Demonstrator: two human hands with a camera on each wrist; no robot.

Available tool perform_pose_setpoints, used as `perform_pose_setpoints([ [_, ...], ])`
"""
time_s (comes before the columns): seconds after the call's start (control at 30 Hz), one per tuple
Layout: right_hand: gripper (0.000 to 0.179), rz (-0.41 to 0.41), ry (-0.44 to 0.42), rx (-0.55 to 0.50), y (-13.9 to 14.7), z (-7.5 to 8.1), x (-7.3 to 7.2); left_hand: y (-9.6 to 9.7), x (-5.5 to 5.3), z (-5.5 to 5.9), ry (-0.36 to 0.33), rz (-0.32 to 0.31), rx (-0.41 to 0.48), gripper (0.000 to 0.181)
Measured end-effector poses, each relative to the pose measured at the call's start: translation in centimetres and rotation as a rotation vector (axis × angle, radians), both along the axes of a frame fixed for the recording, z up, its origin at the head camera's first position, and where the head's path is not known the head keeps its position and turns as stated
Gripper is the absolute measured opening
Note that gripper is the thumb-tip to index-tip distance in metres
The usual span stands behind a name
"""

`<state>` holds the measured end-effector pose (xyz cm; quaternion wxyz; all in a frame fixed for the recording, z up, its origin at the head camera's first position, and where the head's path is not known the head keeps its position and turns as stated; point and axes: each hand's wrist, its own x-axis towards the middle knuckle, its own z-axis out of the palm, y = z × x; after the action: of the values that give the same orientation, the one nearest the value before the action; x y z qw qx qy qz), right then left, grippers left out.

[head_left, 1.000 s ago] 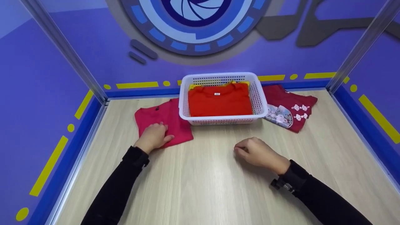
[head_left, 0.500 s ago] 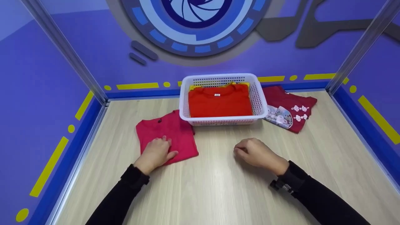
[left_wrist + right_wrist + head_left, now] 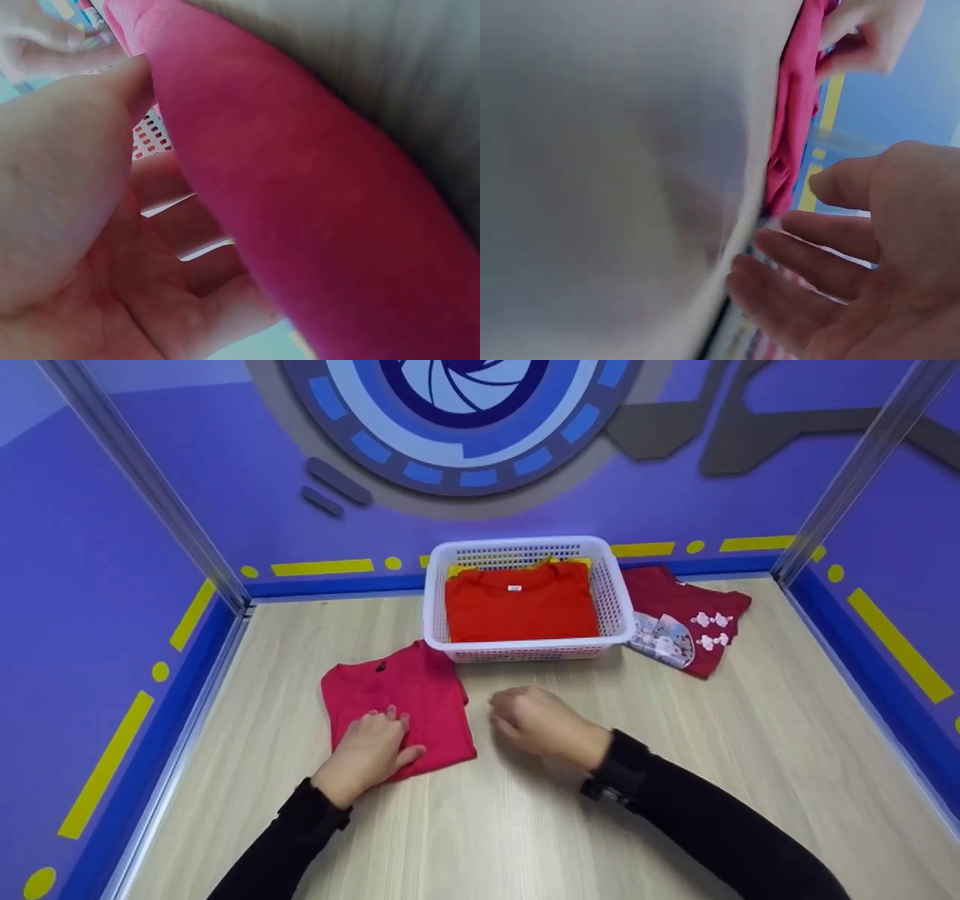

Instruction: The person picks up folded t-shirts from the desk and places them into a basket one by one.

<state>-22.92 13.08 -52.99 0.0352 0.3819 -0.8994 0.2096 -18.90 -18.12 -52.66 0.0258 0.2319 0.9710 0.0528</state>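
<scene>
A folded pinkish-red T-shirt point(image 3: 435, 712) lies on the table, left of centre. My left hand point(image 3: 369, 751) rests on its front part with fairly straight fingers; in the left wrist view the shirt point(image 3: 262, 157) covers the fingertips. To the right of the shirt is my right hand point(image 3: 544, 724), low over the table, touching nothing. Its fingers are loosely bent and hold nothing, as the right wrist view of the hand point(image 3: 832, 255) shows.
Behind the hands, a white plastic basket point(image 3: 529, 646) holds a folded orange-red T-shirt point(image 3: 521, 611) with something yellow point(image 3: 581, 561) under it. A dark red printed garment point(image 3: 709, 604) lies right of the basket. Blue-purple panels enclose the table on three sides.
My left hand has drawn the pinkish-red T-shirt towards me, out from beside the basket. My right hand has moved left, closer to the shirt.
</scene>
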Motion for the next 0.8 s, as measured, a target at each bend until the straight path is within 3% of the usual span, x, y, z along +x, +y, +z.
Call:
perform_pose_setpoints([
  [0.17,0.045,0.045,-0.089,0.132,-6.7,1.2,-2.6,-0.4,-0.1,0.1,0.038,-0.009,-0.011,0.054],
  [0.3,0.064,0.007,-0.15,0.281,-10.0,0.3,-3.9,-0.3,-0.3,-0.1,0.074,-0.021,-0.005,0.051],
  [0.43,0.068,-0.043,-0.191,0.405,-11.0,-0.7,-3.9,-0.6,-0.7,0.0,0.056,-0.045,0.029,0.05],
  [0.53,0.068,-0.046,-0.2,0.429,-11.2,-0.6,-3.7,-1.4,-1.2,0.7,0.005,0.025,0.063,0.048],
  [0.67,0.069,-0.027,-0.199,0.442,-11.4,-0.2,-3.4,-2.7,-2.0,1.6,-0.054,0.135,0.022,0.057],
  [0.8,0.069,-0.042,-0.181,0.476,-11.2,0.1,-3.0,-3.1,-2.5,1.6,-0.112,0.118,0.005,0.062],
])
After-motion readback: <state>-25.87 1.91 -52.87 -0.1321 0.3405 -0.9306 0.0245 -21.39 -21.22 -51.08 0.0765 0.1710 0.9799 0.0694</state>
